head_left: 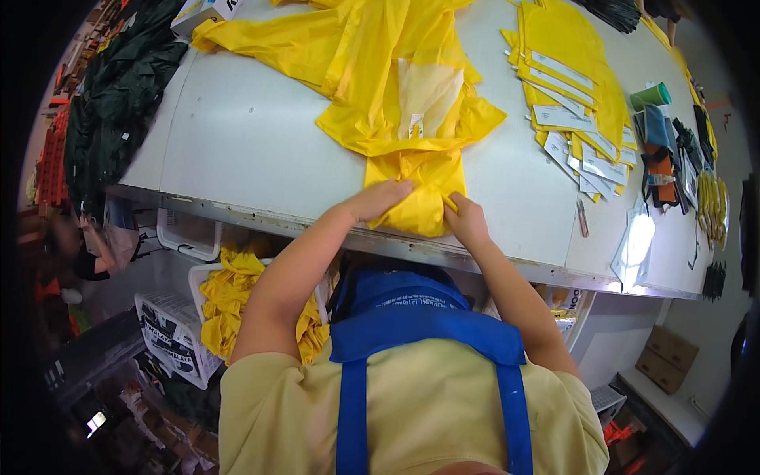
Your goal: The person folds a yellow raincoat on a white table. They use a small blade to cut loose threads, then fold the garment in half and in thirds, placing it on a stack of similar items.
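A yellow raincoat [348, 119] lies spread on the white table, its hood end toward me and a pale lining panel showing in the middle. My left hand [381, 199] grips the left side of the hood, the thumb resting on top of the fabric. At the hood's right edge, my right hand [469, 222] pinches the cloth between its fingers. Some fingertips of both hands are hidden by the fabric. Between the hands the hood bulges and creases near the table's front edge.
To the right on the table [237, 142] lies a pile of folded yellow pieces [562, 39] with white labels. A green cup [651, 96] and a small cutter [583, 218] are farther right. Dark green garments [119, 111] hang over the left end. Below, a white basket [198, 277] holds yellow cloth.
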Demonstrator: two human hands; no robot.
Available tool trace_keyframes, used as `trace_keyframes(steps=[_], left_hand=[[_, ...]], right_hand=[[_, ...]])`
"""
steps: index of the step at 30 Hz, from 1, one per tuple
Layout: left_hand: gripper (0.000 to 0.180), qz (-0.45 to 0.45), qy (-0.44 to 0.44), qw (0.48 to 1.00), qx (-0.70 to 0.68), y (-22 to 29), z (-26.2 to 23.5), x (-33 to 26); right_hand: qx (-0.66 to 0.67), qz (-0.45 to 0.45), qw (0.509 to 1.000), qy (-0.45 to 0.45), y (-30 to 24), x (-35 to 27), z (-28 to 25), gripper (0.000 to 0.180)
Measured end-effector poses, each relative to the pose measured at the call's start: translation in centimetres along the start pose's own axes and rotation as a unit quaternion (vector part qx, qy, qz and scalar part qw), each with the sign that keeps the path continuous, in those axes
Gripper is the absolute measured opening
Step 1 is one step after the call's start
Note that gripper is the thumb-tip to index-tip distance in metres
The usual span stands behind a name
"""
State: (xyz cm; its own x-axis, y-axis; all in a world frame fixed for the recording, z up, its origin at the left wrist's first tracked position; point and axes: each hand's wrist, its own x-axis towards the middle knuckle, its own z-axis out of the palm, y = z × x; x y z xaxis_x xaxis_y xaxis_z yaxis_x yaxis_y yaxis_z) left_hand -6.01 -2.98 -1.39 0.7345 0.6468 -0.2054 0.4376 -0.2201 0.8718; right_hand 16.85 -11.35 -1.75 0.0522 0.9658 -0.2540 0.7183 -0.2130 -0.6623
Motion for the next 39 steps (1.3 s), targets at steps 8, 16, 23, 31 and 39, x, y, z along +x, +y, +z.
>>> trace_keyframes(steps=[8,16,23,31,39], left_hand=[[0.034,0.121,0.184,0.918,0.33,5.0,5.7,-3.4],[0.027,0.21,0.146,0.884,0.391,1.0,5.9,-2.9],[0.014,0.02,0.122,0.969,0.212,0.2,3.7,-0.9],[0.018,-0.077,0.069,0.975,0.195,-0.6,3.0,2.0],[0.018,0.216,0.143,0.93,0.259,-1.9,2.2,0.3]], right_hand=[[-0.083,0.057,0.994,-0.029,-0.9,2.2,0.0,0.03],[-0.224,0.067,0.964,-0.13,-2.3,3.2,-1.1,0.041],[-0.186,-0.306,0.933,0.041,-4.3,-1.7,-0.7,0.031],[-0.267,-0.334,0.9,0.08,-5.9,-1.3,-0.1,0.02],[-0.121,-0.227,0.961,-0.106,-1.1,4.2,-0.8,0.024]])
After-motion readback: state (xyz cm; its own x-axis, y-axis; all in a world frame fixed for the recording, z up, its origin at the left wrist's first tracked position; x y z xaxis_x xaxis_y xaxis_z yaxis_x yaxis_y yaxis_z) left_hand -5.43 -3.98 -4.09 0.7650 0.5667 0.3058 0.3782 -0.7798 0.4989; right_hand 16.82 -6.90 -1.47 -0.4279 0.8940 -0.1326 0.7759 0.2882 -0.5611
